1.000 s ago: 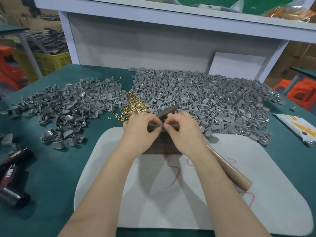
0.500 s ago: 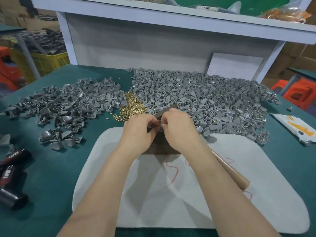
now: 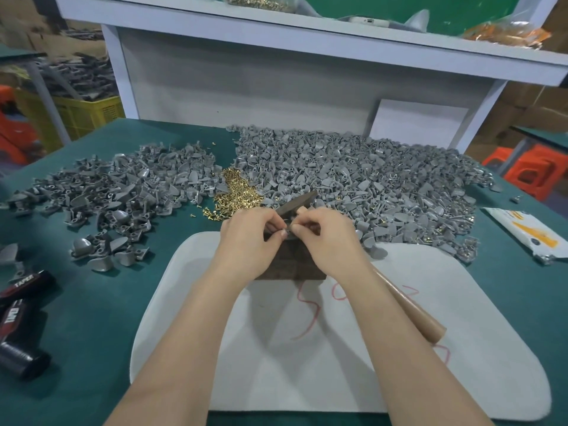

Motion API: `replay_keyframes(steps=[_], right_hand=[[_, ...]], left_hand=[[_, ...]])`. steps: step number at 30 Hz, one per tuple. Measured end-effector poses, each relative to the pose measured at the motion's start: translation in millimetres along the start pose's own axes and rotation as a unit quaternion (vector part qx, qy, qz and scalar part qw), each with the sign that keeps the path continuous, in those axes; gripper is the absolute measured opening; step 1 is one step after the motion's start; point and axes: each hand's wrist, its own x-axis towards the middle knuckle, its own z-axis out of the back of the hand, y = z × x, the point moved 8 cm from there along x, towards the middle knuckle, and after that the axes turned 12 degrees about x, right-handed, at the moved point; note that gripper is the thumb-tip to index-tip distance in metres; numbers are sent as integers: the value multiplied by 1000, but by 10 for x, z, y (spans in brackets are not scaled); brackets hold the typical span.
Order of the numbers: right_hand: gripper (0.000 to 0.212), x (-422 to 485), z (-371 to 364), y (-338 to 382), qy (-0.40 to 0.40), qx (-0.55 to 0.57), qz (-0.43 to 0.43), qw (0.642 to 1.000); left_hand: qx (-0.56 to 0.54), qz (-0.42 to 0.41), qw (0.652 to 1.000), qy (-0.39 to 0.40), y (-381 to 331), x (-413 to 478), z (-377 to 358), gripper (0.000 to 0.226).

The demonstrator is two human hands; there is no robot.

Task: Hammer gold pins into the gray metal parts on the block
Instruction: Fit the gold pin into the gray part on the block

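Observation:
My left hand (image 3: 246, 238) and my right hand (image 3: 325, 238) meet fingertip to fingertip over the dark block (image 3: 292, 265). Together they pinch a small gray metal part (image 3: 285, 232) just above the block's top. A hammer lies under my right hand: its dark head (image 3: 296, 202) sticks out beyond the fingers, and its wooden handle (image 3: 412, 312) runs back under the wrist. Loose gold pins (image 3: 236, 195) are heaped behind my left hand. Whether a pin sits between my fingertips is hidden.
The block stands on a white pad (image 3: 338, 364) on the green table (image 3: 92, 318). Heaps of gray parts lie at left (image 3: 123, 192) and at back right (image 3: 368, 179). Black tape rolls (image 3: 21, 302) sit at the left edge, a white packet (image 3: 522, 232) at right.
Both hands stay together over the block. The fingertips have worked slightly at the small part, and the hammer head has stayed behind them.

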Motion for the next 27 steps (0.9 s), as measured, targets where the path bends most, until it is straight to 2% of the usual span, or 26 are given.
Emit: replay_keyframes(steps=[8, 15, 27], right_hand=[[8, -3, 13, -52, -14, 58, -14, 998], [6, -65, 0, 87, -52, -1, 65, 997], [5, -144, -19, 143, -85, -18, 90, 992]], left_hand=[[10, -6, 1000, -8, -2, 6, -4, 5], [1, -11, 1000, -2, -5, 1, -10, 7], [12, -9, 1000, -3, -4, -14, -3, 8]])
